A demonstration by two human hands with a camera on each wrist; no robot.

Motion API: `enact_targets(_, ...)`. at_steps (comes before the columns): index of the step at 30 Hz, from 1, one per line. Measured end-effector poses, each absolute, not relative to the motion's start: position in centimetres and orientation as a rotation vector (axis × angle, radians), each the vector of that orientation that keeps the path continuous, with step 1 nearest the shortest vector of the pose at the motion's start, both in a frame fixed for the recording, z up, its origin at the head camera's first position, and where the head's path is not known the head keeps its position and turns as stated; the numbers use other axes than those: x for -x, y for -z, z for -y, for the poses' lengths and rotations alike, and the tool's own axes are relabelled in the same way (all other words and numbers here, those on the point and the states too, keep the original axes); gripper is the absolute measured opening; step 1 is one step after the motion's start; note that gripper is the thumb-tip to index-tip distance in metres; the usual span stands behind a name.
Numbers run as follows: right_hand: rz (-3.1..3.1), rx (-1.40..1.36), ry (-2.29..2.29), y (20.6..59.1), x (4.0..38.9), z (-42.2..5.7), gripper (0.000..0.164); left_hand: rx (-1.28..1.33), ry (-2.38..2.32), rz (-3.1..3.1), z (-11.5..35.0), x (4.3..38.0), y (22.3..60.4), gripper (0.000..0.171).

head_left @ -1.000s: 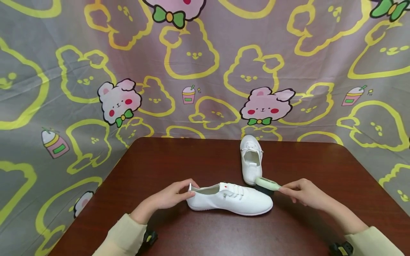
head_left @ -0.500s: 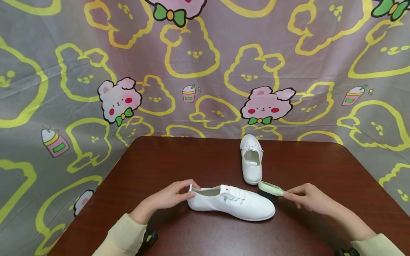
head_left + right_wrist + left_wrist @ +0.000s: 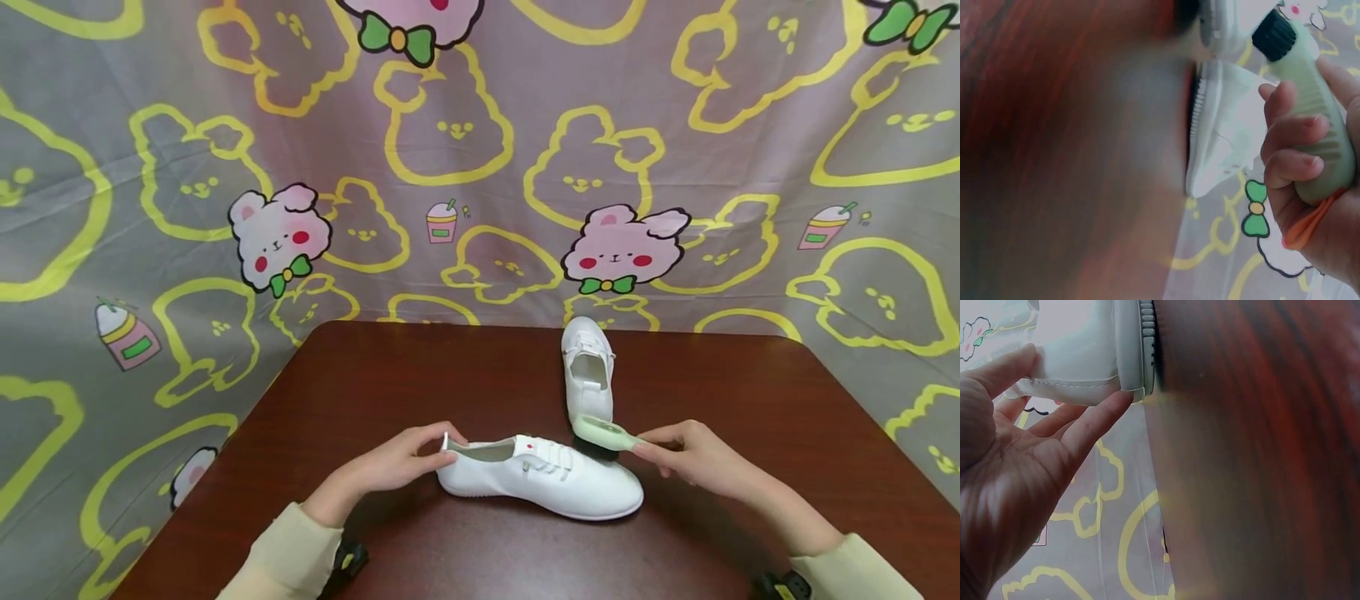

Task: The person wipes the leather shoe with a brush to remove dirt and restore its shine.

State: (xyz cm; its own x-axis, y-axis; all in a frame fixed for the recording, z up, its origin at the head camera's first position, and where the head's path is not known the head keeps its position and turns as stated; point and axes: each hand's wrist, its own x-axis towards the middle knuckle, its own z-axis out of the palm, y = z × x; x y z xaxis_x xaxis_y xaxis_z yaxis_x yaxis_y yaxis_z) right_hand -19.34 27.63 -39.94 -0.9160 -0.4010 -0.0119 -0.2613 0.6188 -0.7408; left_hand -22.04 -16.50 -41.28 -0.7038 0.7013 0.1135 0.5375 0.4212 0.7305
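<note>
A white lace-up shoe lies sideways across the table, toe to the right. My left hand holds its heel, thumb on the near side and fingers at the collar; the left wrist view shows the fingertips against the heel. In my right hand is a pale green brush with dark bristles. Those bristles overlap the shoe's far side near the toe. In the right wrist view, curled fingers wrap the ribbed handle, with an orange loop at its end.
A second white shoe stands behind the first, toe toward the back, its heel partly covered by the brush head. Beneath is a dark red-brown table. A cartoon-patterned cloth hangs behind and at both sides.
The brush and right hand shift slightly right and nearer, then back left along the shoe's far side. The front shoe's toe has swung a little nearer. My left hand stays at the heel.
</note>
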Motion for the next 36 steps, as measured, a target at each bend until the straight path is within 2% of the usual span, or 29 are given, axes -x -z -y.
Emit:
enact_targets(12,-2.836,0.449,0.971,40.2,18.8,-30.4,0.035,-1.035,-1.18,-2.467,16.4,22.3,41.1,0.019)
enact_targets(23,-2.965,0.417,1.063,37.9,17.5,-31.7,0.032,-0.933,-1.278,-2.422,16.2,22.8,40.7,0.03)
enact_targets(36,-3.032,0.457,1.066,38.0,17.3,-32.2,0.029,-0.722,-1.239,-2.46,15.7,24.1,41.1,0.039)
